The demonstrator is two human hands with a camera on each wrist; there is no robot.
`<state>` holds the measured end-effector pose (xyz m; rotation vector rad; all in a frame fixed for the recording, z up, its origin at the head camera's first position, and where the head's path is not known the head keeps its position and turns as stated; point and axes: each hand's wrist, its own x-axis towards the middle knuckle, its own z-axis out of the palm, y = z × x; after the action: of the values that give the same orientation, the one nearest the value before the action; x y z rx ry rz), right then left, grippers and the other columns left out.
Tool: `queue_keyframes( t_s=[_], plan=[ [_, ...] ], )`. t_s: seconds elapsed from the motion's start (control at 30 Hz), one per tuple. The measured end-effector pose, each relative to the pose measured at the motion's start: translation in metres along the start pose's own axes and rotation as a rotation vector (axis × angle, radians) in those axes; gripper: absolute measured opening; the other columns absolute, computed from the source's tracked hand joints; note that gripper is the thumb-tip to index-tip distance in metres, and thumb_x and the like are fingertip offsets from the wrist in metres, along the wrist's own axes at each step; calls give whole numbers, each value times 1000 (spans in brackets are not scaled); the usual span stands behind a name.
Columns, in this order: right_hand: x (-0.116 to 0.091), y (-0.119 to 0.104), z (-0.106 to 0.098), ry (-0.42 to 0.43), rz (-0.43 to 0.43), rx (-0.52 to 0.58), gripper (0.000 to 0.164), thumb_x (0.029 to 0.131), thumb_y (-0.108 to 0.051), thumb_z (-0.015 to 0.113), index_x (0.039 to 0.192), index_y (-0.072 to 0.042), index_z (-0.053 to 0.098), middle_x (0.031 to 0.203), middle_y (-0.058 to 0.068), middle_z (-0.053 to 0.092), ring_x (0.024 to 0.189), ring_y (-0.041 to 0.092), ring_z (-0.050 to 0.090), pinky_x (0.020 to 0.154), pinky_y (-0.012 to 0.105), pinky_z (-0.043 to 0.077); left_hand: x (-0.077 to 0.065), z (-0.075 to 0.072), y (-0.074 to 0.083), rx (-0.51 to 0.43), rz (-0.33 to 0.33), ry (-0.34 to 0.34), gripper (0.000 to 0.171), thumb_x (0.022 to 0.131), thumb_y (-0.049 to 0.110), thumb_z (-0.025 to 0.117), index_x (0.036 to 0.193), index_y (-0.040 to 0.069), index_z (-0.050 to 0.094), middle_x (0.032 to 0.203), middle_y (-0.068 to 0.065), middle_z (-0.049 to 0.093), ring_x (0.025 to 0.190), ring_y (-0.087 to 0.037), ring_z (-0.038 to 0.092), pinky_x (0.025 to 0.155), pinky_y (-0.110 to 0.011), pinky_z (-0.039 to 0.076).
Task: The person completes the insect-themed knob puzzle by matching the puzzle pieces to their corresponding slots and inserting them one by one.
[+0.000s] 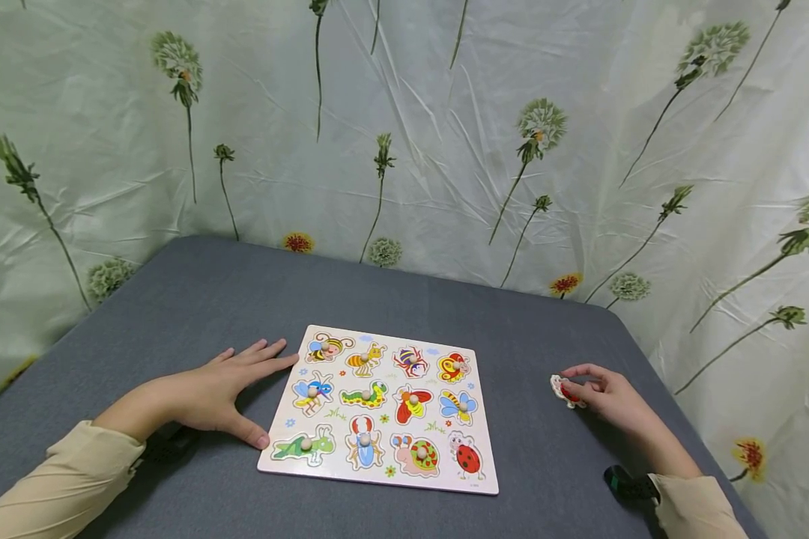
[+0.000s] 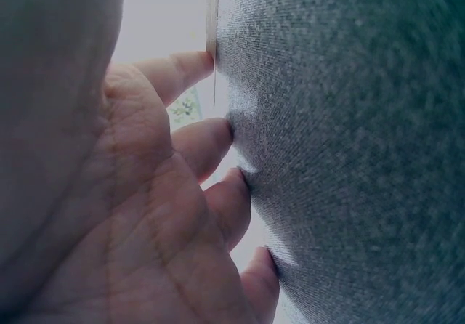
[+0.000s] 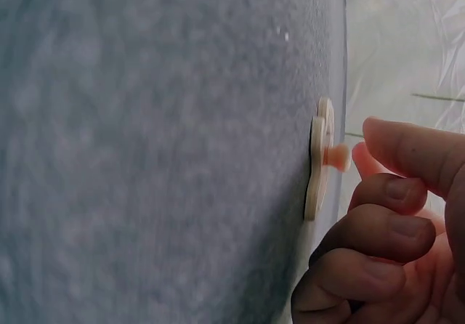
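Observation:
A wooden peg puzzle board (image 1: 386, 378) with insect pictures lies on the dark grey table. My left hand (image 1: 219, 391) is spread at its left side, thumb at the lower left corner and index fingertip by the left edge. In the left wrist view, the fingertips (image 2: 236, 186) of that hand rest on the cloth. To the right of the board, a red and white ladybug puzzle piece (image 1: 566, 392) lies flat. My right hand (image 1: 603, 397) is over it, and in the right wrist view the thumb and index finger stand just off its wooden knob (image 3: 337, 157).
Most pictures on the board have round knobs, such as the caterpillar (image 1: 376, 391); the printed ladybug (image 1: 467, 456) at the lower right corner has none. A pale curtain (image 1: 445, 180) with dandelion prints hangs behind the table (image 1: 243, 288) and along its sides.

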<state>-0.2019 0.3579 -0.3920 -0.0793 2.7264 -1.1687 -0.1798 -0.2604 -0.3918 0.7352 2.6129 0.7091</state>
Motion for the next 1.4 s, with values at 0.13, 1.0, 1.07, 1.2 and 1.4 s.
queue_keyframes(
  t_s=[0.13, 1.0, 1.07, 1.2, 1.4],
  plan=[
    [2, 4, -3, -19, 12, 12, 41, 107, -23, 67, 137, 5, 63, 65, -10, 51, 53, 4, 38, 51, 26, 39, 0, -1, 1, -3, 3, 1, 124, 73, 69, 89, 171, 21, 31, 180, -22, 16, 164, -57, 7, 120, -86, 4],
    [0, 4, -5, -69, 10, 4, 38, 108, -19, 66, 133, 8, 64, 69, -9, 55, 53, 4, 39, 50, 26, 39, 0, 0, 0, -13, -2, -1, 123, 73, 67, 90, 171, 22, 32, 180, -21, 15, 164, -57, 7, 121, -85, 3],
    [0, 4, -5, -70, 3, 5, 37, 108, -17, 65, 133, 9, 64, 68, -9, 54, 52, 4, 38, 50, 26, 38, 0, 0, 0, -13, -2, 0, 123, 73, 67, 90, 171, 22, 32, 180, -21, 15, 164, -57, 7, 121, -85, 3],
    [0, 5, -5, -65, -3, 2, 36, 108, -14, 63, 133, 11, 63, 68, -9, 53, 53, 4, 38, 50, 26, 38, 0, 0, 1, -11, -4, 1, 123, 73, 67, 90, 171, 22, 32, 180, -21, 15, 164, -57, 7, 121, -85, 3],
    [1, 5, -3, -47, 16, -23, 35, 108, -15, 63, 132, 11, 65, 71, -8, 56, 57, 5, 41, 54, 26, 39, 0, 0, 0, -9, 1, 1, 123, 73, 68, 90, 171, 21, 32, 180, -21, 15, 164, -57, 7, 120, -85, 4]
  ],
)
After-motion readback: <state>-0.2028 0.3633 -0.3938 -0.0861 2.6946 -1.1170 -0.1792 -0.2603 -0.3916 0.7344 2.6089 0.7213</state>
